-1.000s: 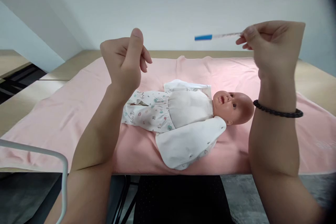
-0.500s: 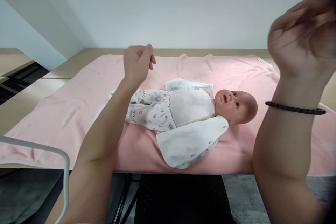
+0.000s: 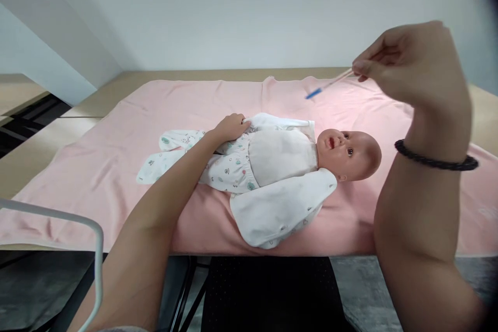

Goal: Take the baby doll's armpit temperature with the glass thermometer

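Note:
A baby doll [image 3: 311, 158] in a white patterned sleepsuit lies on its back on a pink blanket [image 3: 116, 135], head to the right. My left hand [image 3: 230, 127] rests on the doll's clothing near the hip, fingers curled loosely over the fabric. My right hand [image 3: 412, 65] is raised above the doll's head and pinches a thin thermometer [image 3: 329, 84] with a blue tip, which slants down to the left. A black bead bracelet [image 3: 431, 158] circles my right wrist.
The blanket covers a light wooden table [image 3: 35, 150] set against a white wall. A white metal rail [image 3: 73, 228] curves at the lower left. A dark stool or chair seat [image 3: 268, 295] sits below the table's front edge.
My left hand came down from the air onto the doll's clothing. My right hand swung up and back, then down again; the thermometer now slants downward instead of lying level.

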`<state>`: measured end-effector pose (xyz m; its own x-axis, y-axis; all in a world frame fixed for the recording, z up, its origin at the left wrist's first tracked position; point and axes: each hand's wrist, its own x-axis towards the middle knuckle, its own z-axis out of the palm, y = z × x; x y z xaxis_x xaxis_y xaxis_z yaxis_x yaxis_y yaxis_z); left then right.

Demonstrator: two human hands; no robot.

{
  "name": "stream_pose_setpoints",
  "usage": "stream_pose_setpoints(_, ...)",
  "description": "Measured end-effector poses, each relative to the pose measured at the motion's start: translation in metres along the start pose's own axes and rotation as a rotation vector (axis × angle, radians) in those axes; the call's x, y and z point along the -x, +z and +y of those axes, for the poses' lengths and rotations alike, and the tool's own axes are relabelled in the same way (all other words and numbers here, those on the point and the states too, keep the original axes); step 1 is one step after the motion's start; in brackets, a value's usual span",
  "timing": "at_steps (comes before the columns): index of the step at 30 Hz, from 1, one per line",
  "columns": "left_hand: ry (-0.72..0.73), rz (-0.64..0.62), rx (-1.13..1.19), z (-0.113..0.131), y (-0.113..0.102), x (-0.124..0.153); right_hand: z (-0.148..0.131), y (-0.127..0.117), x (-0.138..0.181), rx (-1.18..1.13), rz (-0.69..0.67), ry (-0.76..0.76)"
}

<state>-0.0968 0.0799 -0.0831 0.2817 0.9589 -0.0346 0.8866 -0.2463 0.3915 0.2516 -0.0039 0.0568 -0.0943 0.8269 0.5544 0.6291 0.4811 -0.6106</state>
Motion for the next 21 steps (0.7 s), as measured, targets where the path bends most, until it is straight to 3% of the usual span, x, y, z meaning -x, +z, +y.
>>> stream_pose_setpoints(2,0.027,0.004,-0.032,0.001,0.002,-0.001,0.001,0.005,-0.002,-0.112,0.073,0.008)
stream_pose_setpoints(5,0.052,0.042,-0.072,0.002,0.006,-0.001,0.003,0.010,-0.005,-0.455,0.028,0.052)
stream_pose_setpoints(9,0.075,0.119,-0.122,0.006,0.012,0.001,0.005,0.007,-0.004,-0.229,-0.054,0.105)
stream_pose_setpoints(12,0.093,0.150,-0.136,0.008,0.014,0.001,0.019,0.002,-0.007,-0.258,-0.031,0.157)
stream_pose_setpoints(16,0.143,0.179,-0.121,0.008,0.014,0.000,0.076,-0.008,-0.014,-0.357,0.016,0.269)
stream_pose_setpoints(18,0.174,0.193,-0.107,0.008,0.013,0.000,0.115,-0.010,-0.013,-0.356,0.057,0.429)
stream_pose_setpoints(21,0.209,0.205,-0.083,0.007,0.012,-0.001,0.164,-0.005,-0.001,-0.309,-0.134,0.592)
